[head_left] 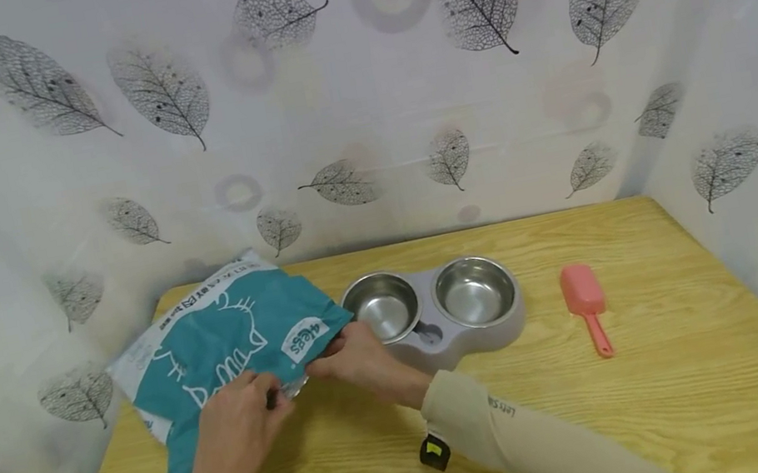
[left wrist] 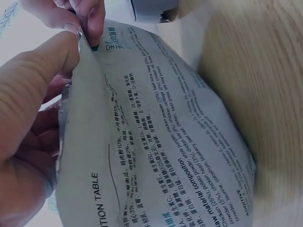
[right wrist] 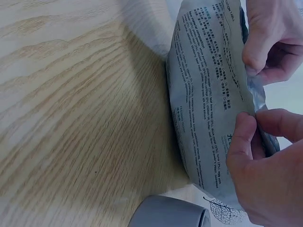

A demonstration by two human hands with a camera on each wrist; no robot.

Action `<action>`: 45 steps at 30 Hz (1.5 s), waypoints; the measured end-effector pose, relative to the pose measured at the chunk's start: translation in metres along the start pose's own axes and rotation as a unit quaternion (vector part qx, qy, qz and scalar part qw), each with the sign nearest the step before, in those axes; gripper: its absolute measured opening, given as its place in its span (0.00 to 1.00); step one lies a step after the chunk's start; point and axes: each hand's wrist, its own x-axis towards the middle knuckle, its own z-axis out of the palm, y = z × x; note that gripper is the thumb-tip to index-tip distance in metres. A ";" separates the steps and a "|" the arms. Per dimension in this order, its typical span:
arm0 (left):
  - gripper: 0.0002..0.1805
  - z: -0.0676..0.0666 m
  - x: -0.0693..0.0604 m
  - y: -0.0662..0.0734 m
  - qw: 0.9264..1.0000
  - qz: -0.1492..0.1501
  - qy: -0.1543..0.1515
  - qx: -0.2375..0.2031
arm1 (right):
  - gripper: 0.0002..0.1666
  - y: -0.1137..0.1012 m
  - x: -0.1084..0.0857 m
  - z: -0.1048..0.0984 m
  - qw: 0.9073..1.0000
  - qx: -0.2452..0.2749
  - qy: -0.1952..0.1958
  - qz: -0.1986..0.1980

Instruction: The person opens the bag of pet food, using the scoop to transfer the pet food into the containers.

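A teal and white cat food bag [head_left: 215, 341] lies tilted at the left of the table, its printed white back [left wrist: 142, 142] showing in both wrist views. My left hand [head_left: 237, 422] pinches the bag's near edge between thumb and fingers. Close beside it, my right hand [head_left: 363, 362] pinches the same edge farther right, toward the corner. In the right wrist view the thumb and forefinger of the right hand [right wrist: 270, 161] meet on the silvery rim, with the left hand [right wrist: 274, 42] gripping just beyond. Whether the bag's edge is parted, I cannot tell.
Right of the bag stands a grey double feeder [head_left: 436, 345] with two steel bowls [head_left: 474, 293]. Farther right, a pink scoop [head_left: 583, 293] lies on the wooden table [head_left: 679, 386]. A leaf-patterned curtain [head_left: 356, 105] hangs behind and at the sides.
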 end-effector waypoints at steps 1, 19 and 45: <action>0.11 0.001 0.000 -0.001 1.000 0.000 0.002 -0.002 | 0.20 0.001 0.000 0.000 1.000 0.000 -0.003 -0.002; 0.07 0.001 -0.002 -0.005 0.998 -0.037 -0.003 -0.054 | 0.14 0.006 -0.002 0.004 1.000 -0.017 0.001 0.002; 0.06 -0.019 0.007 -0.003 0.990 -0.045 -0.094 -0.100 | 0.10 0.016 -0.005 -0.001 0.987 -0.156 0.028 -0.040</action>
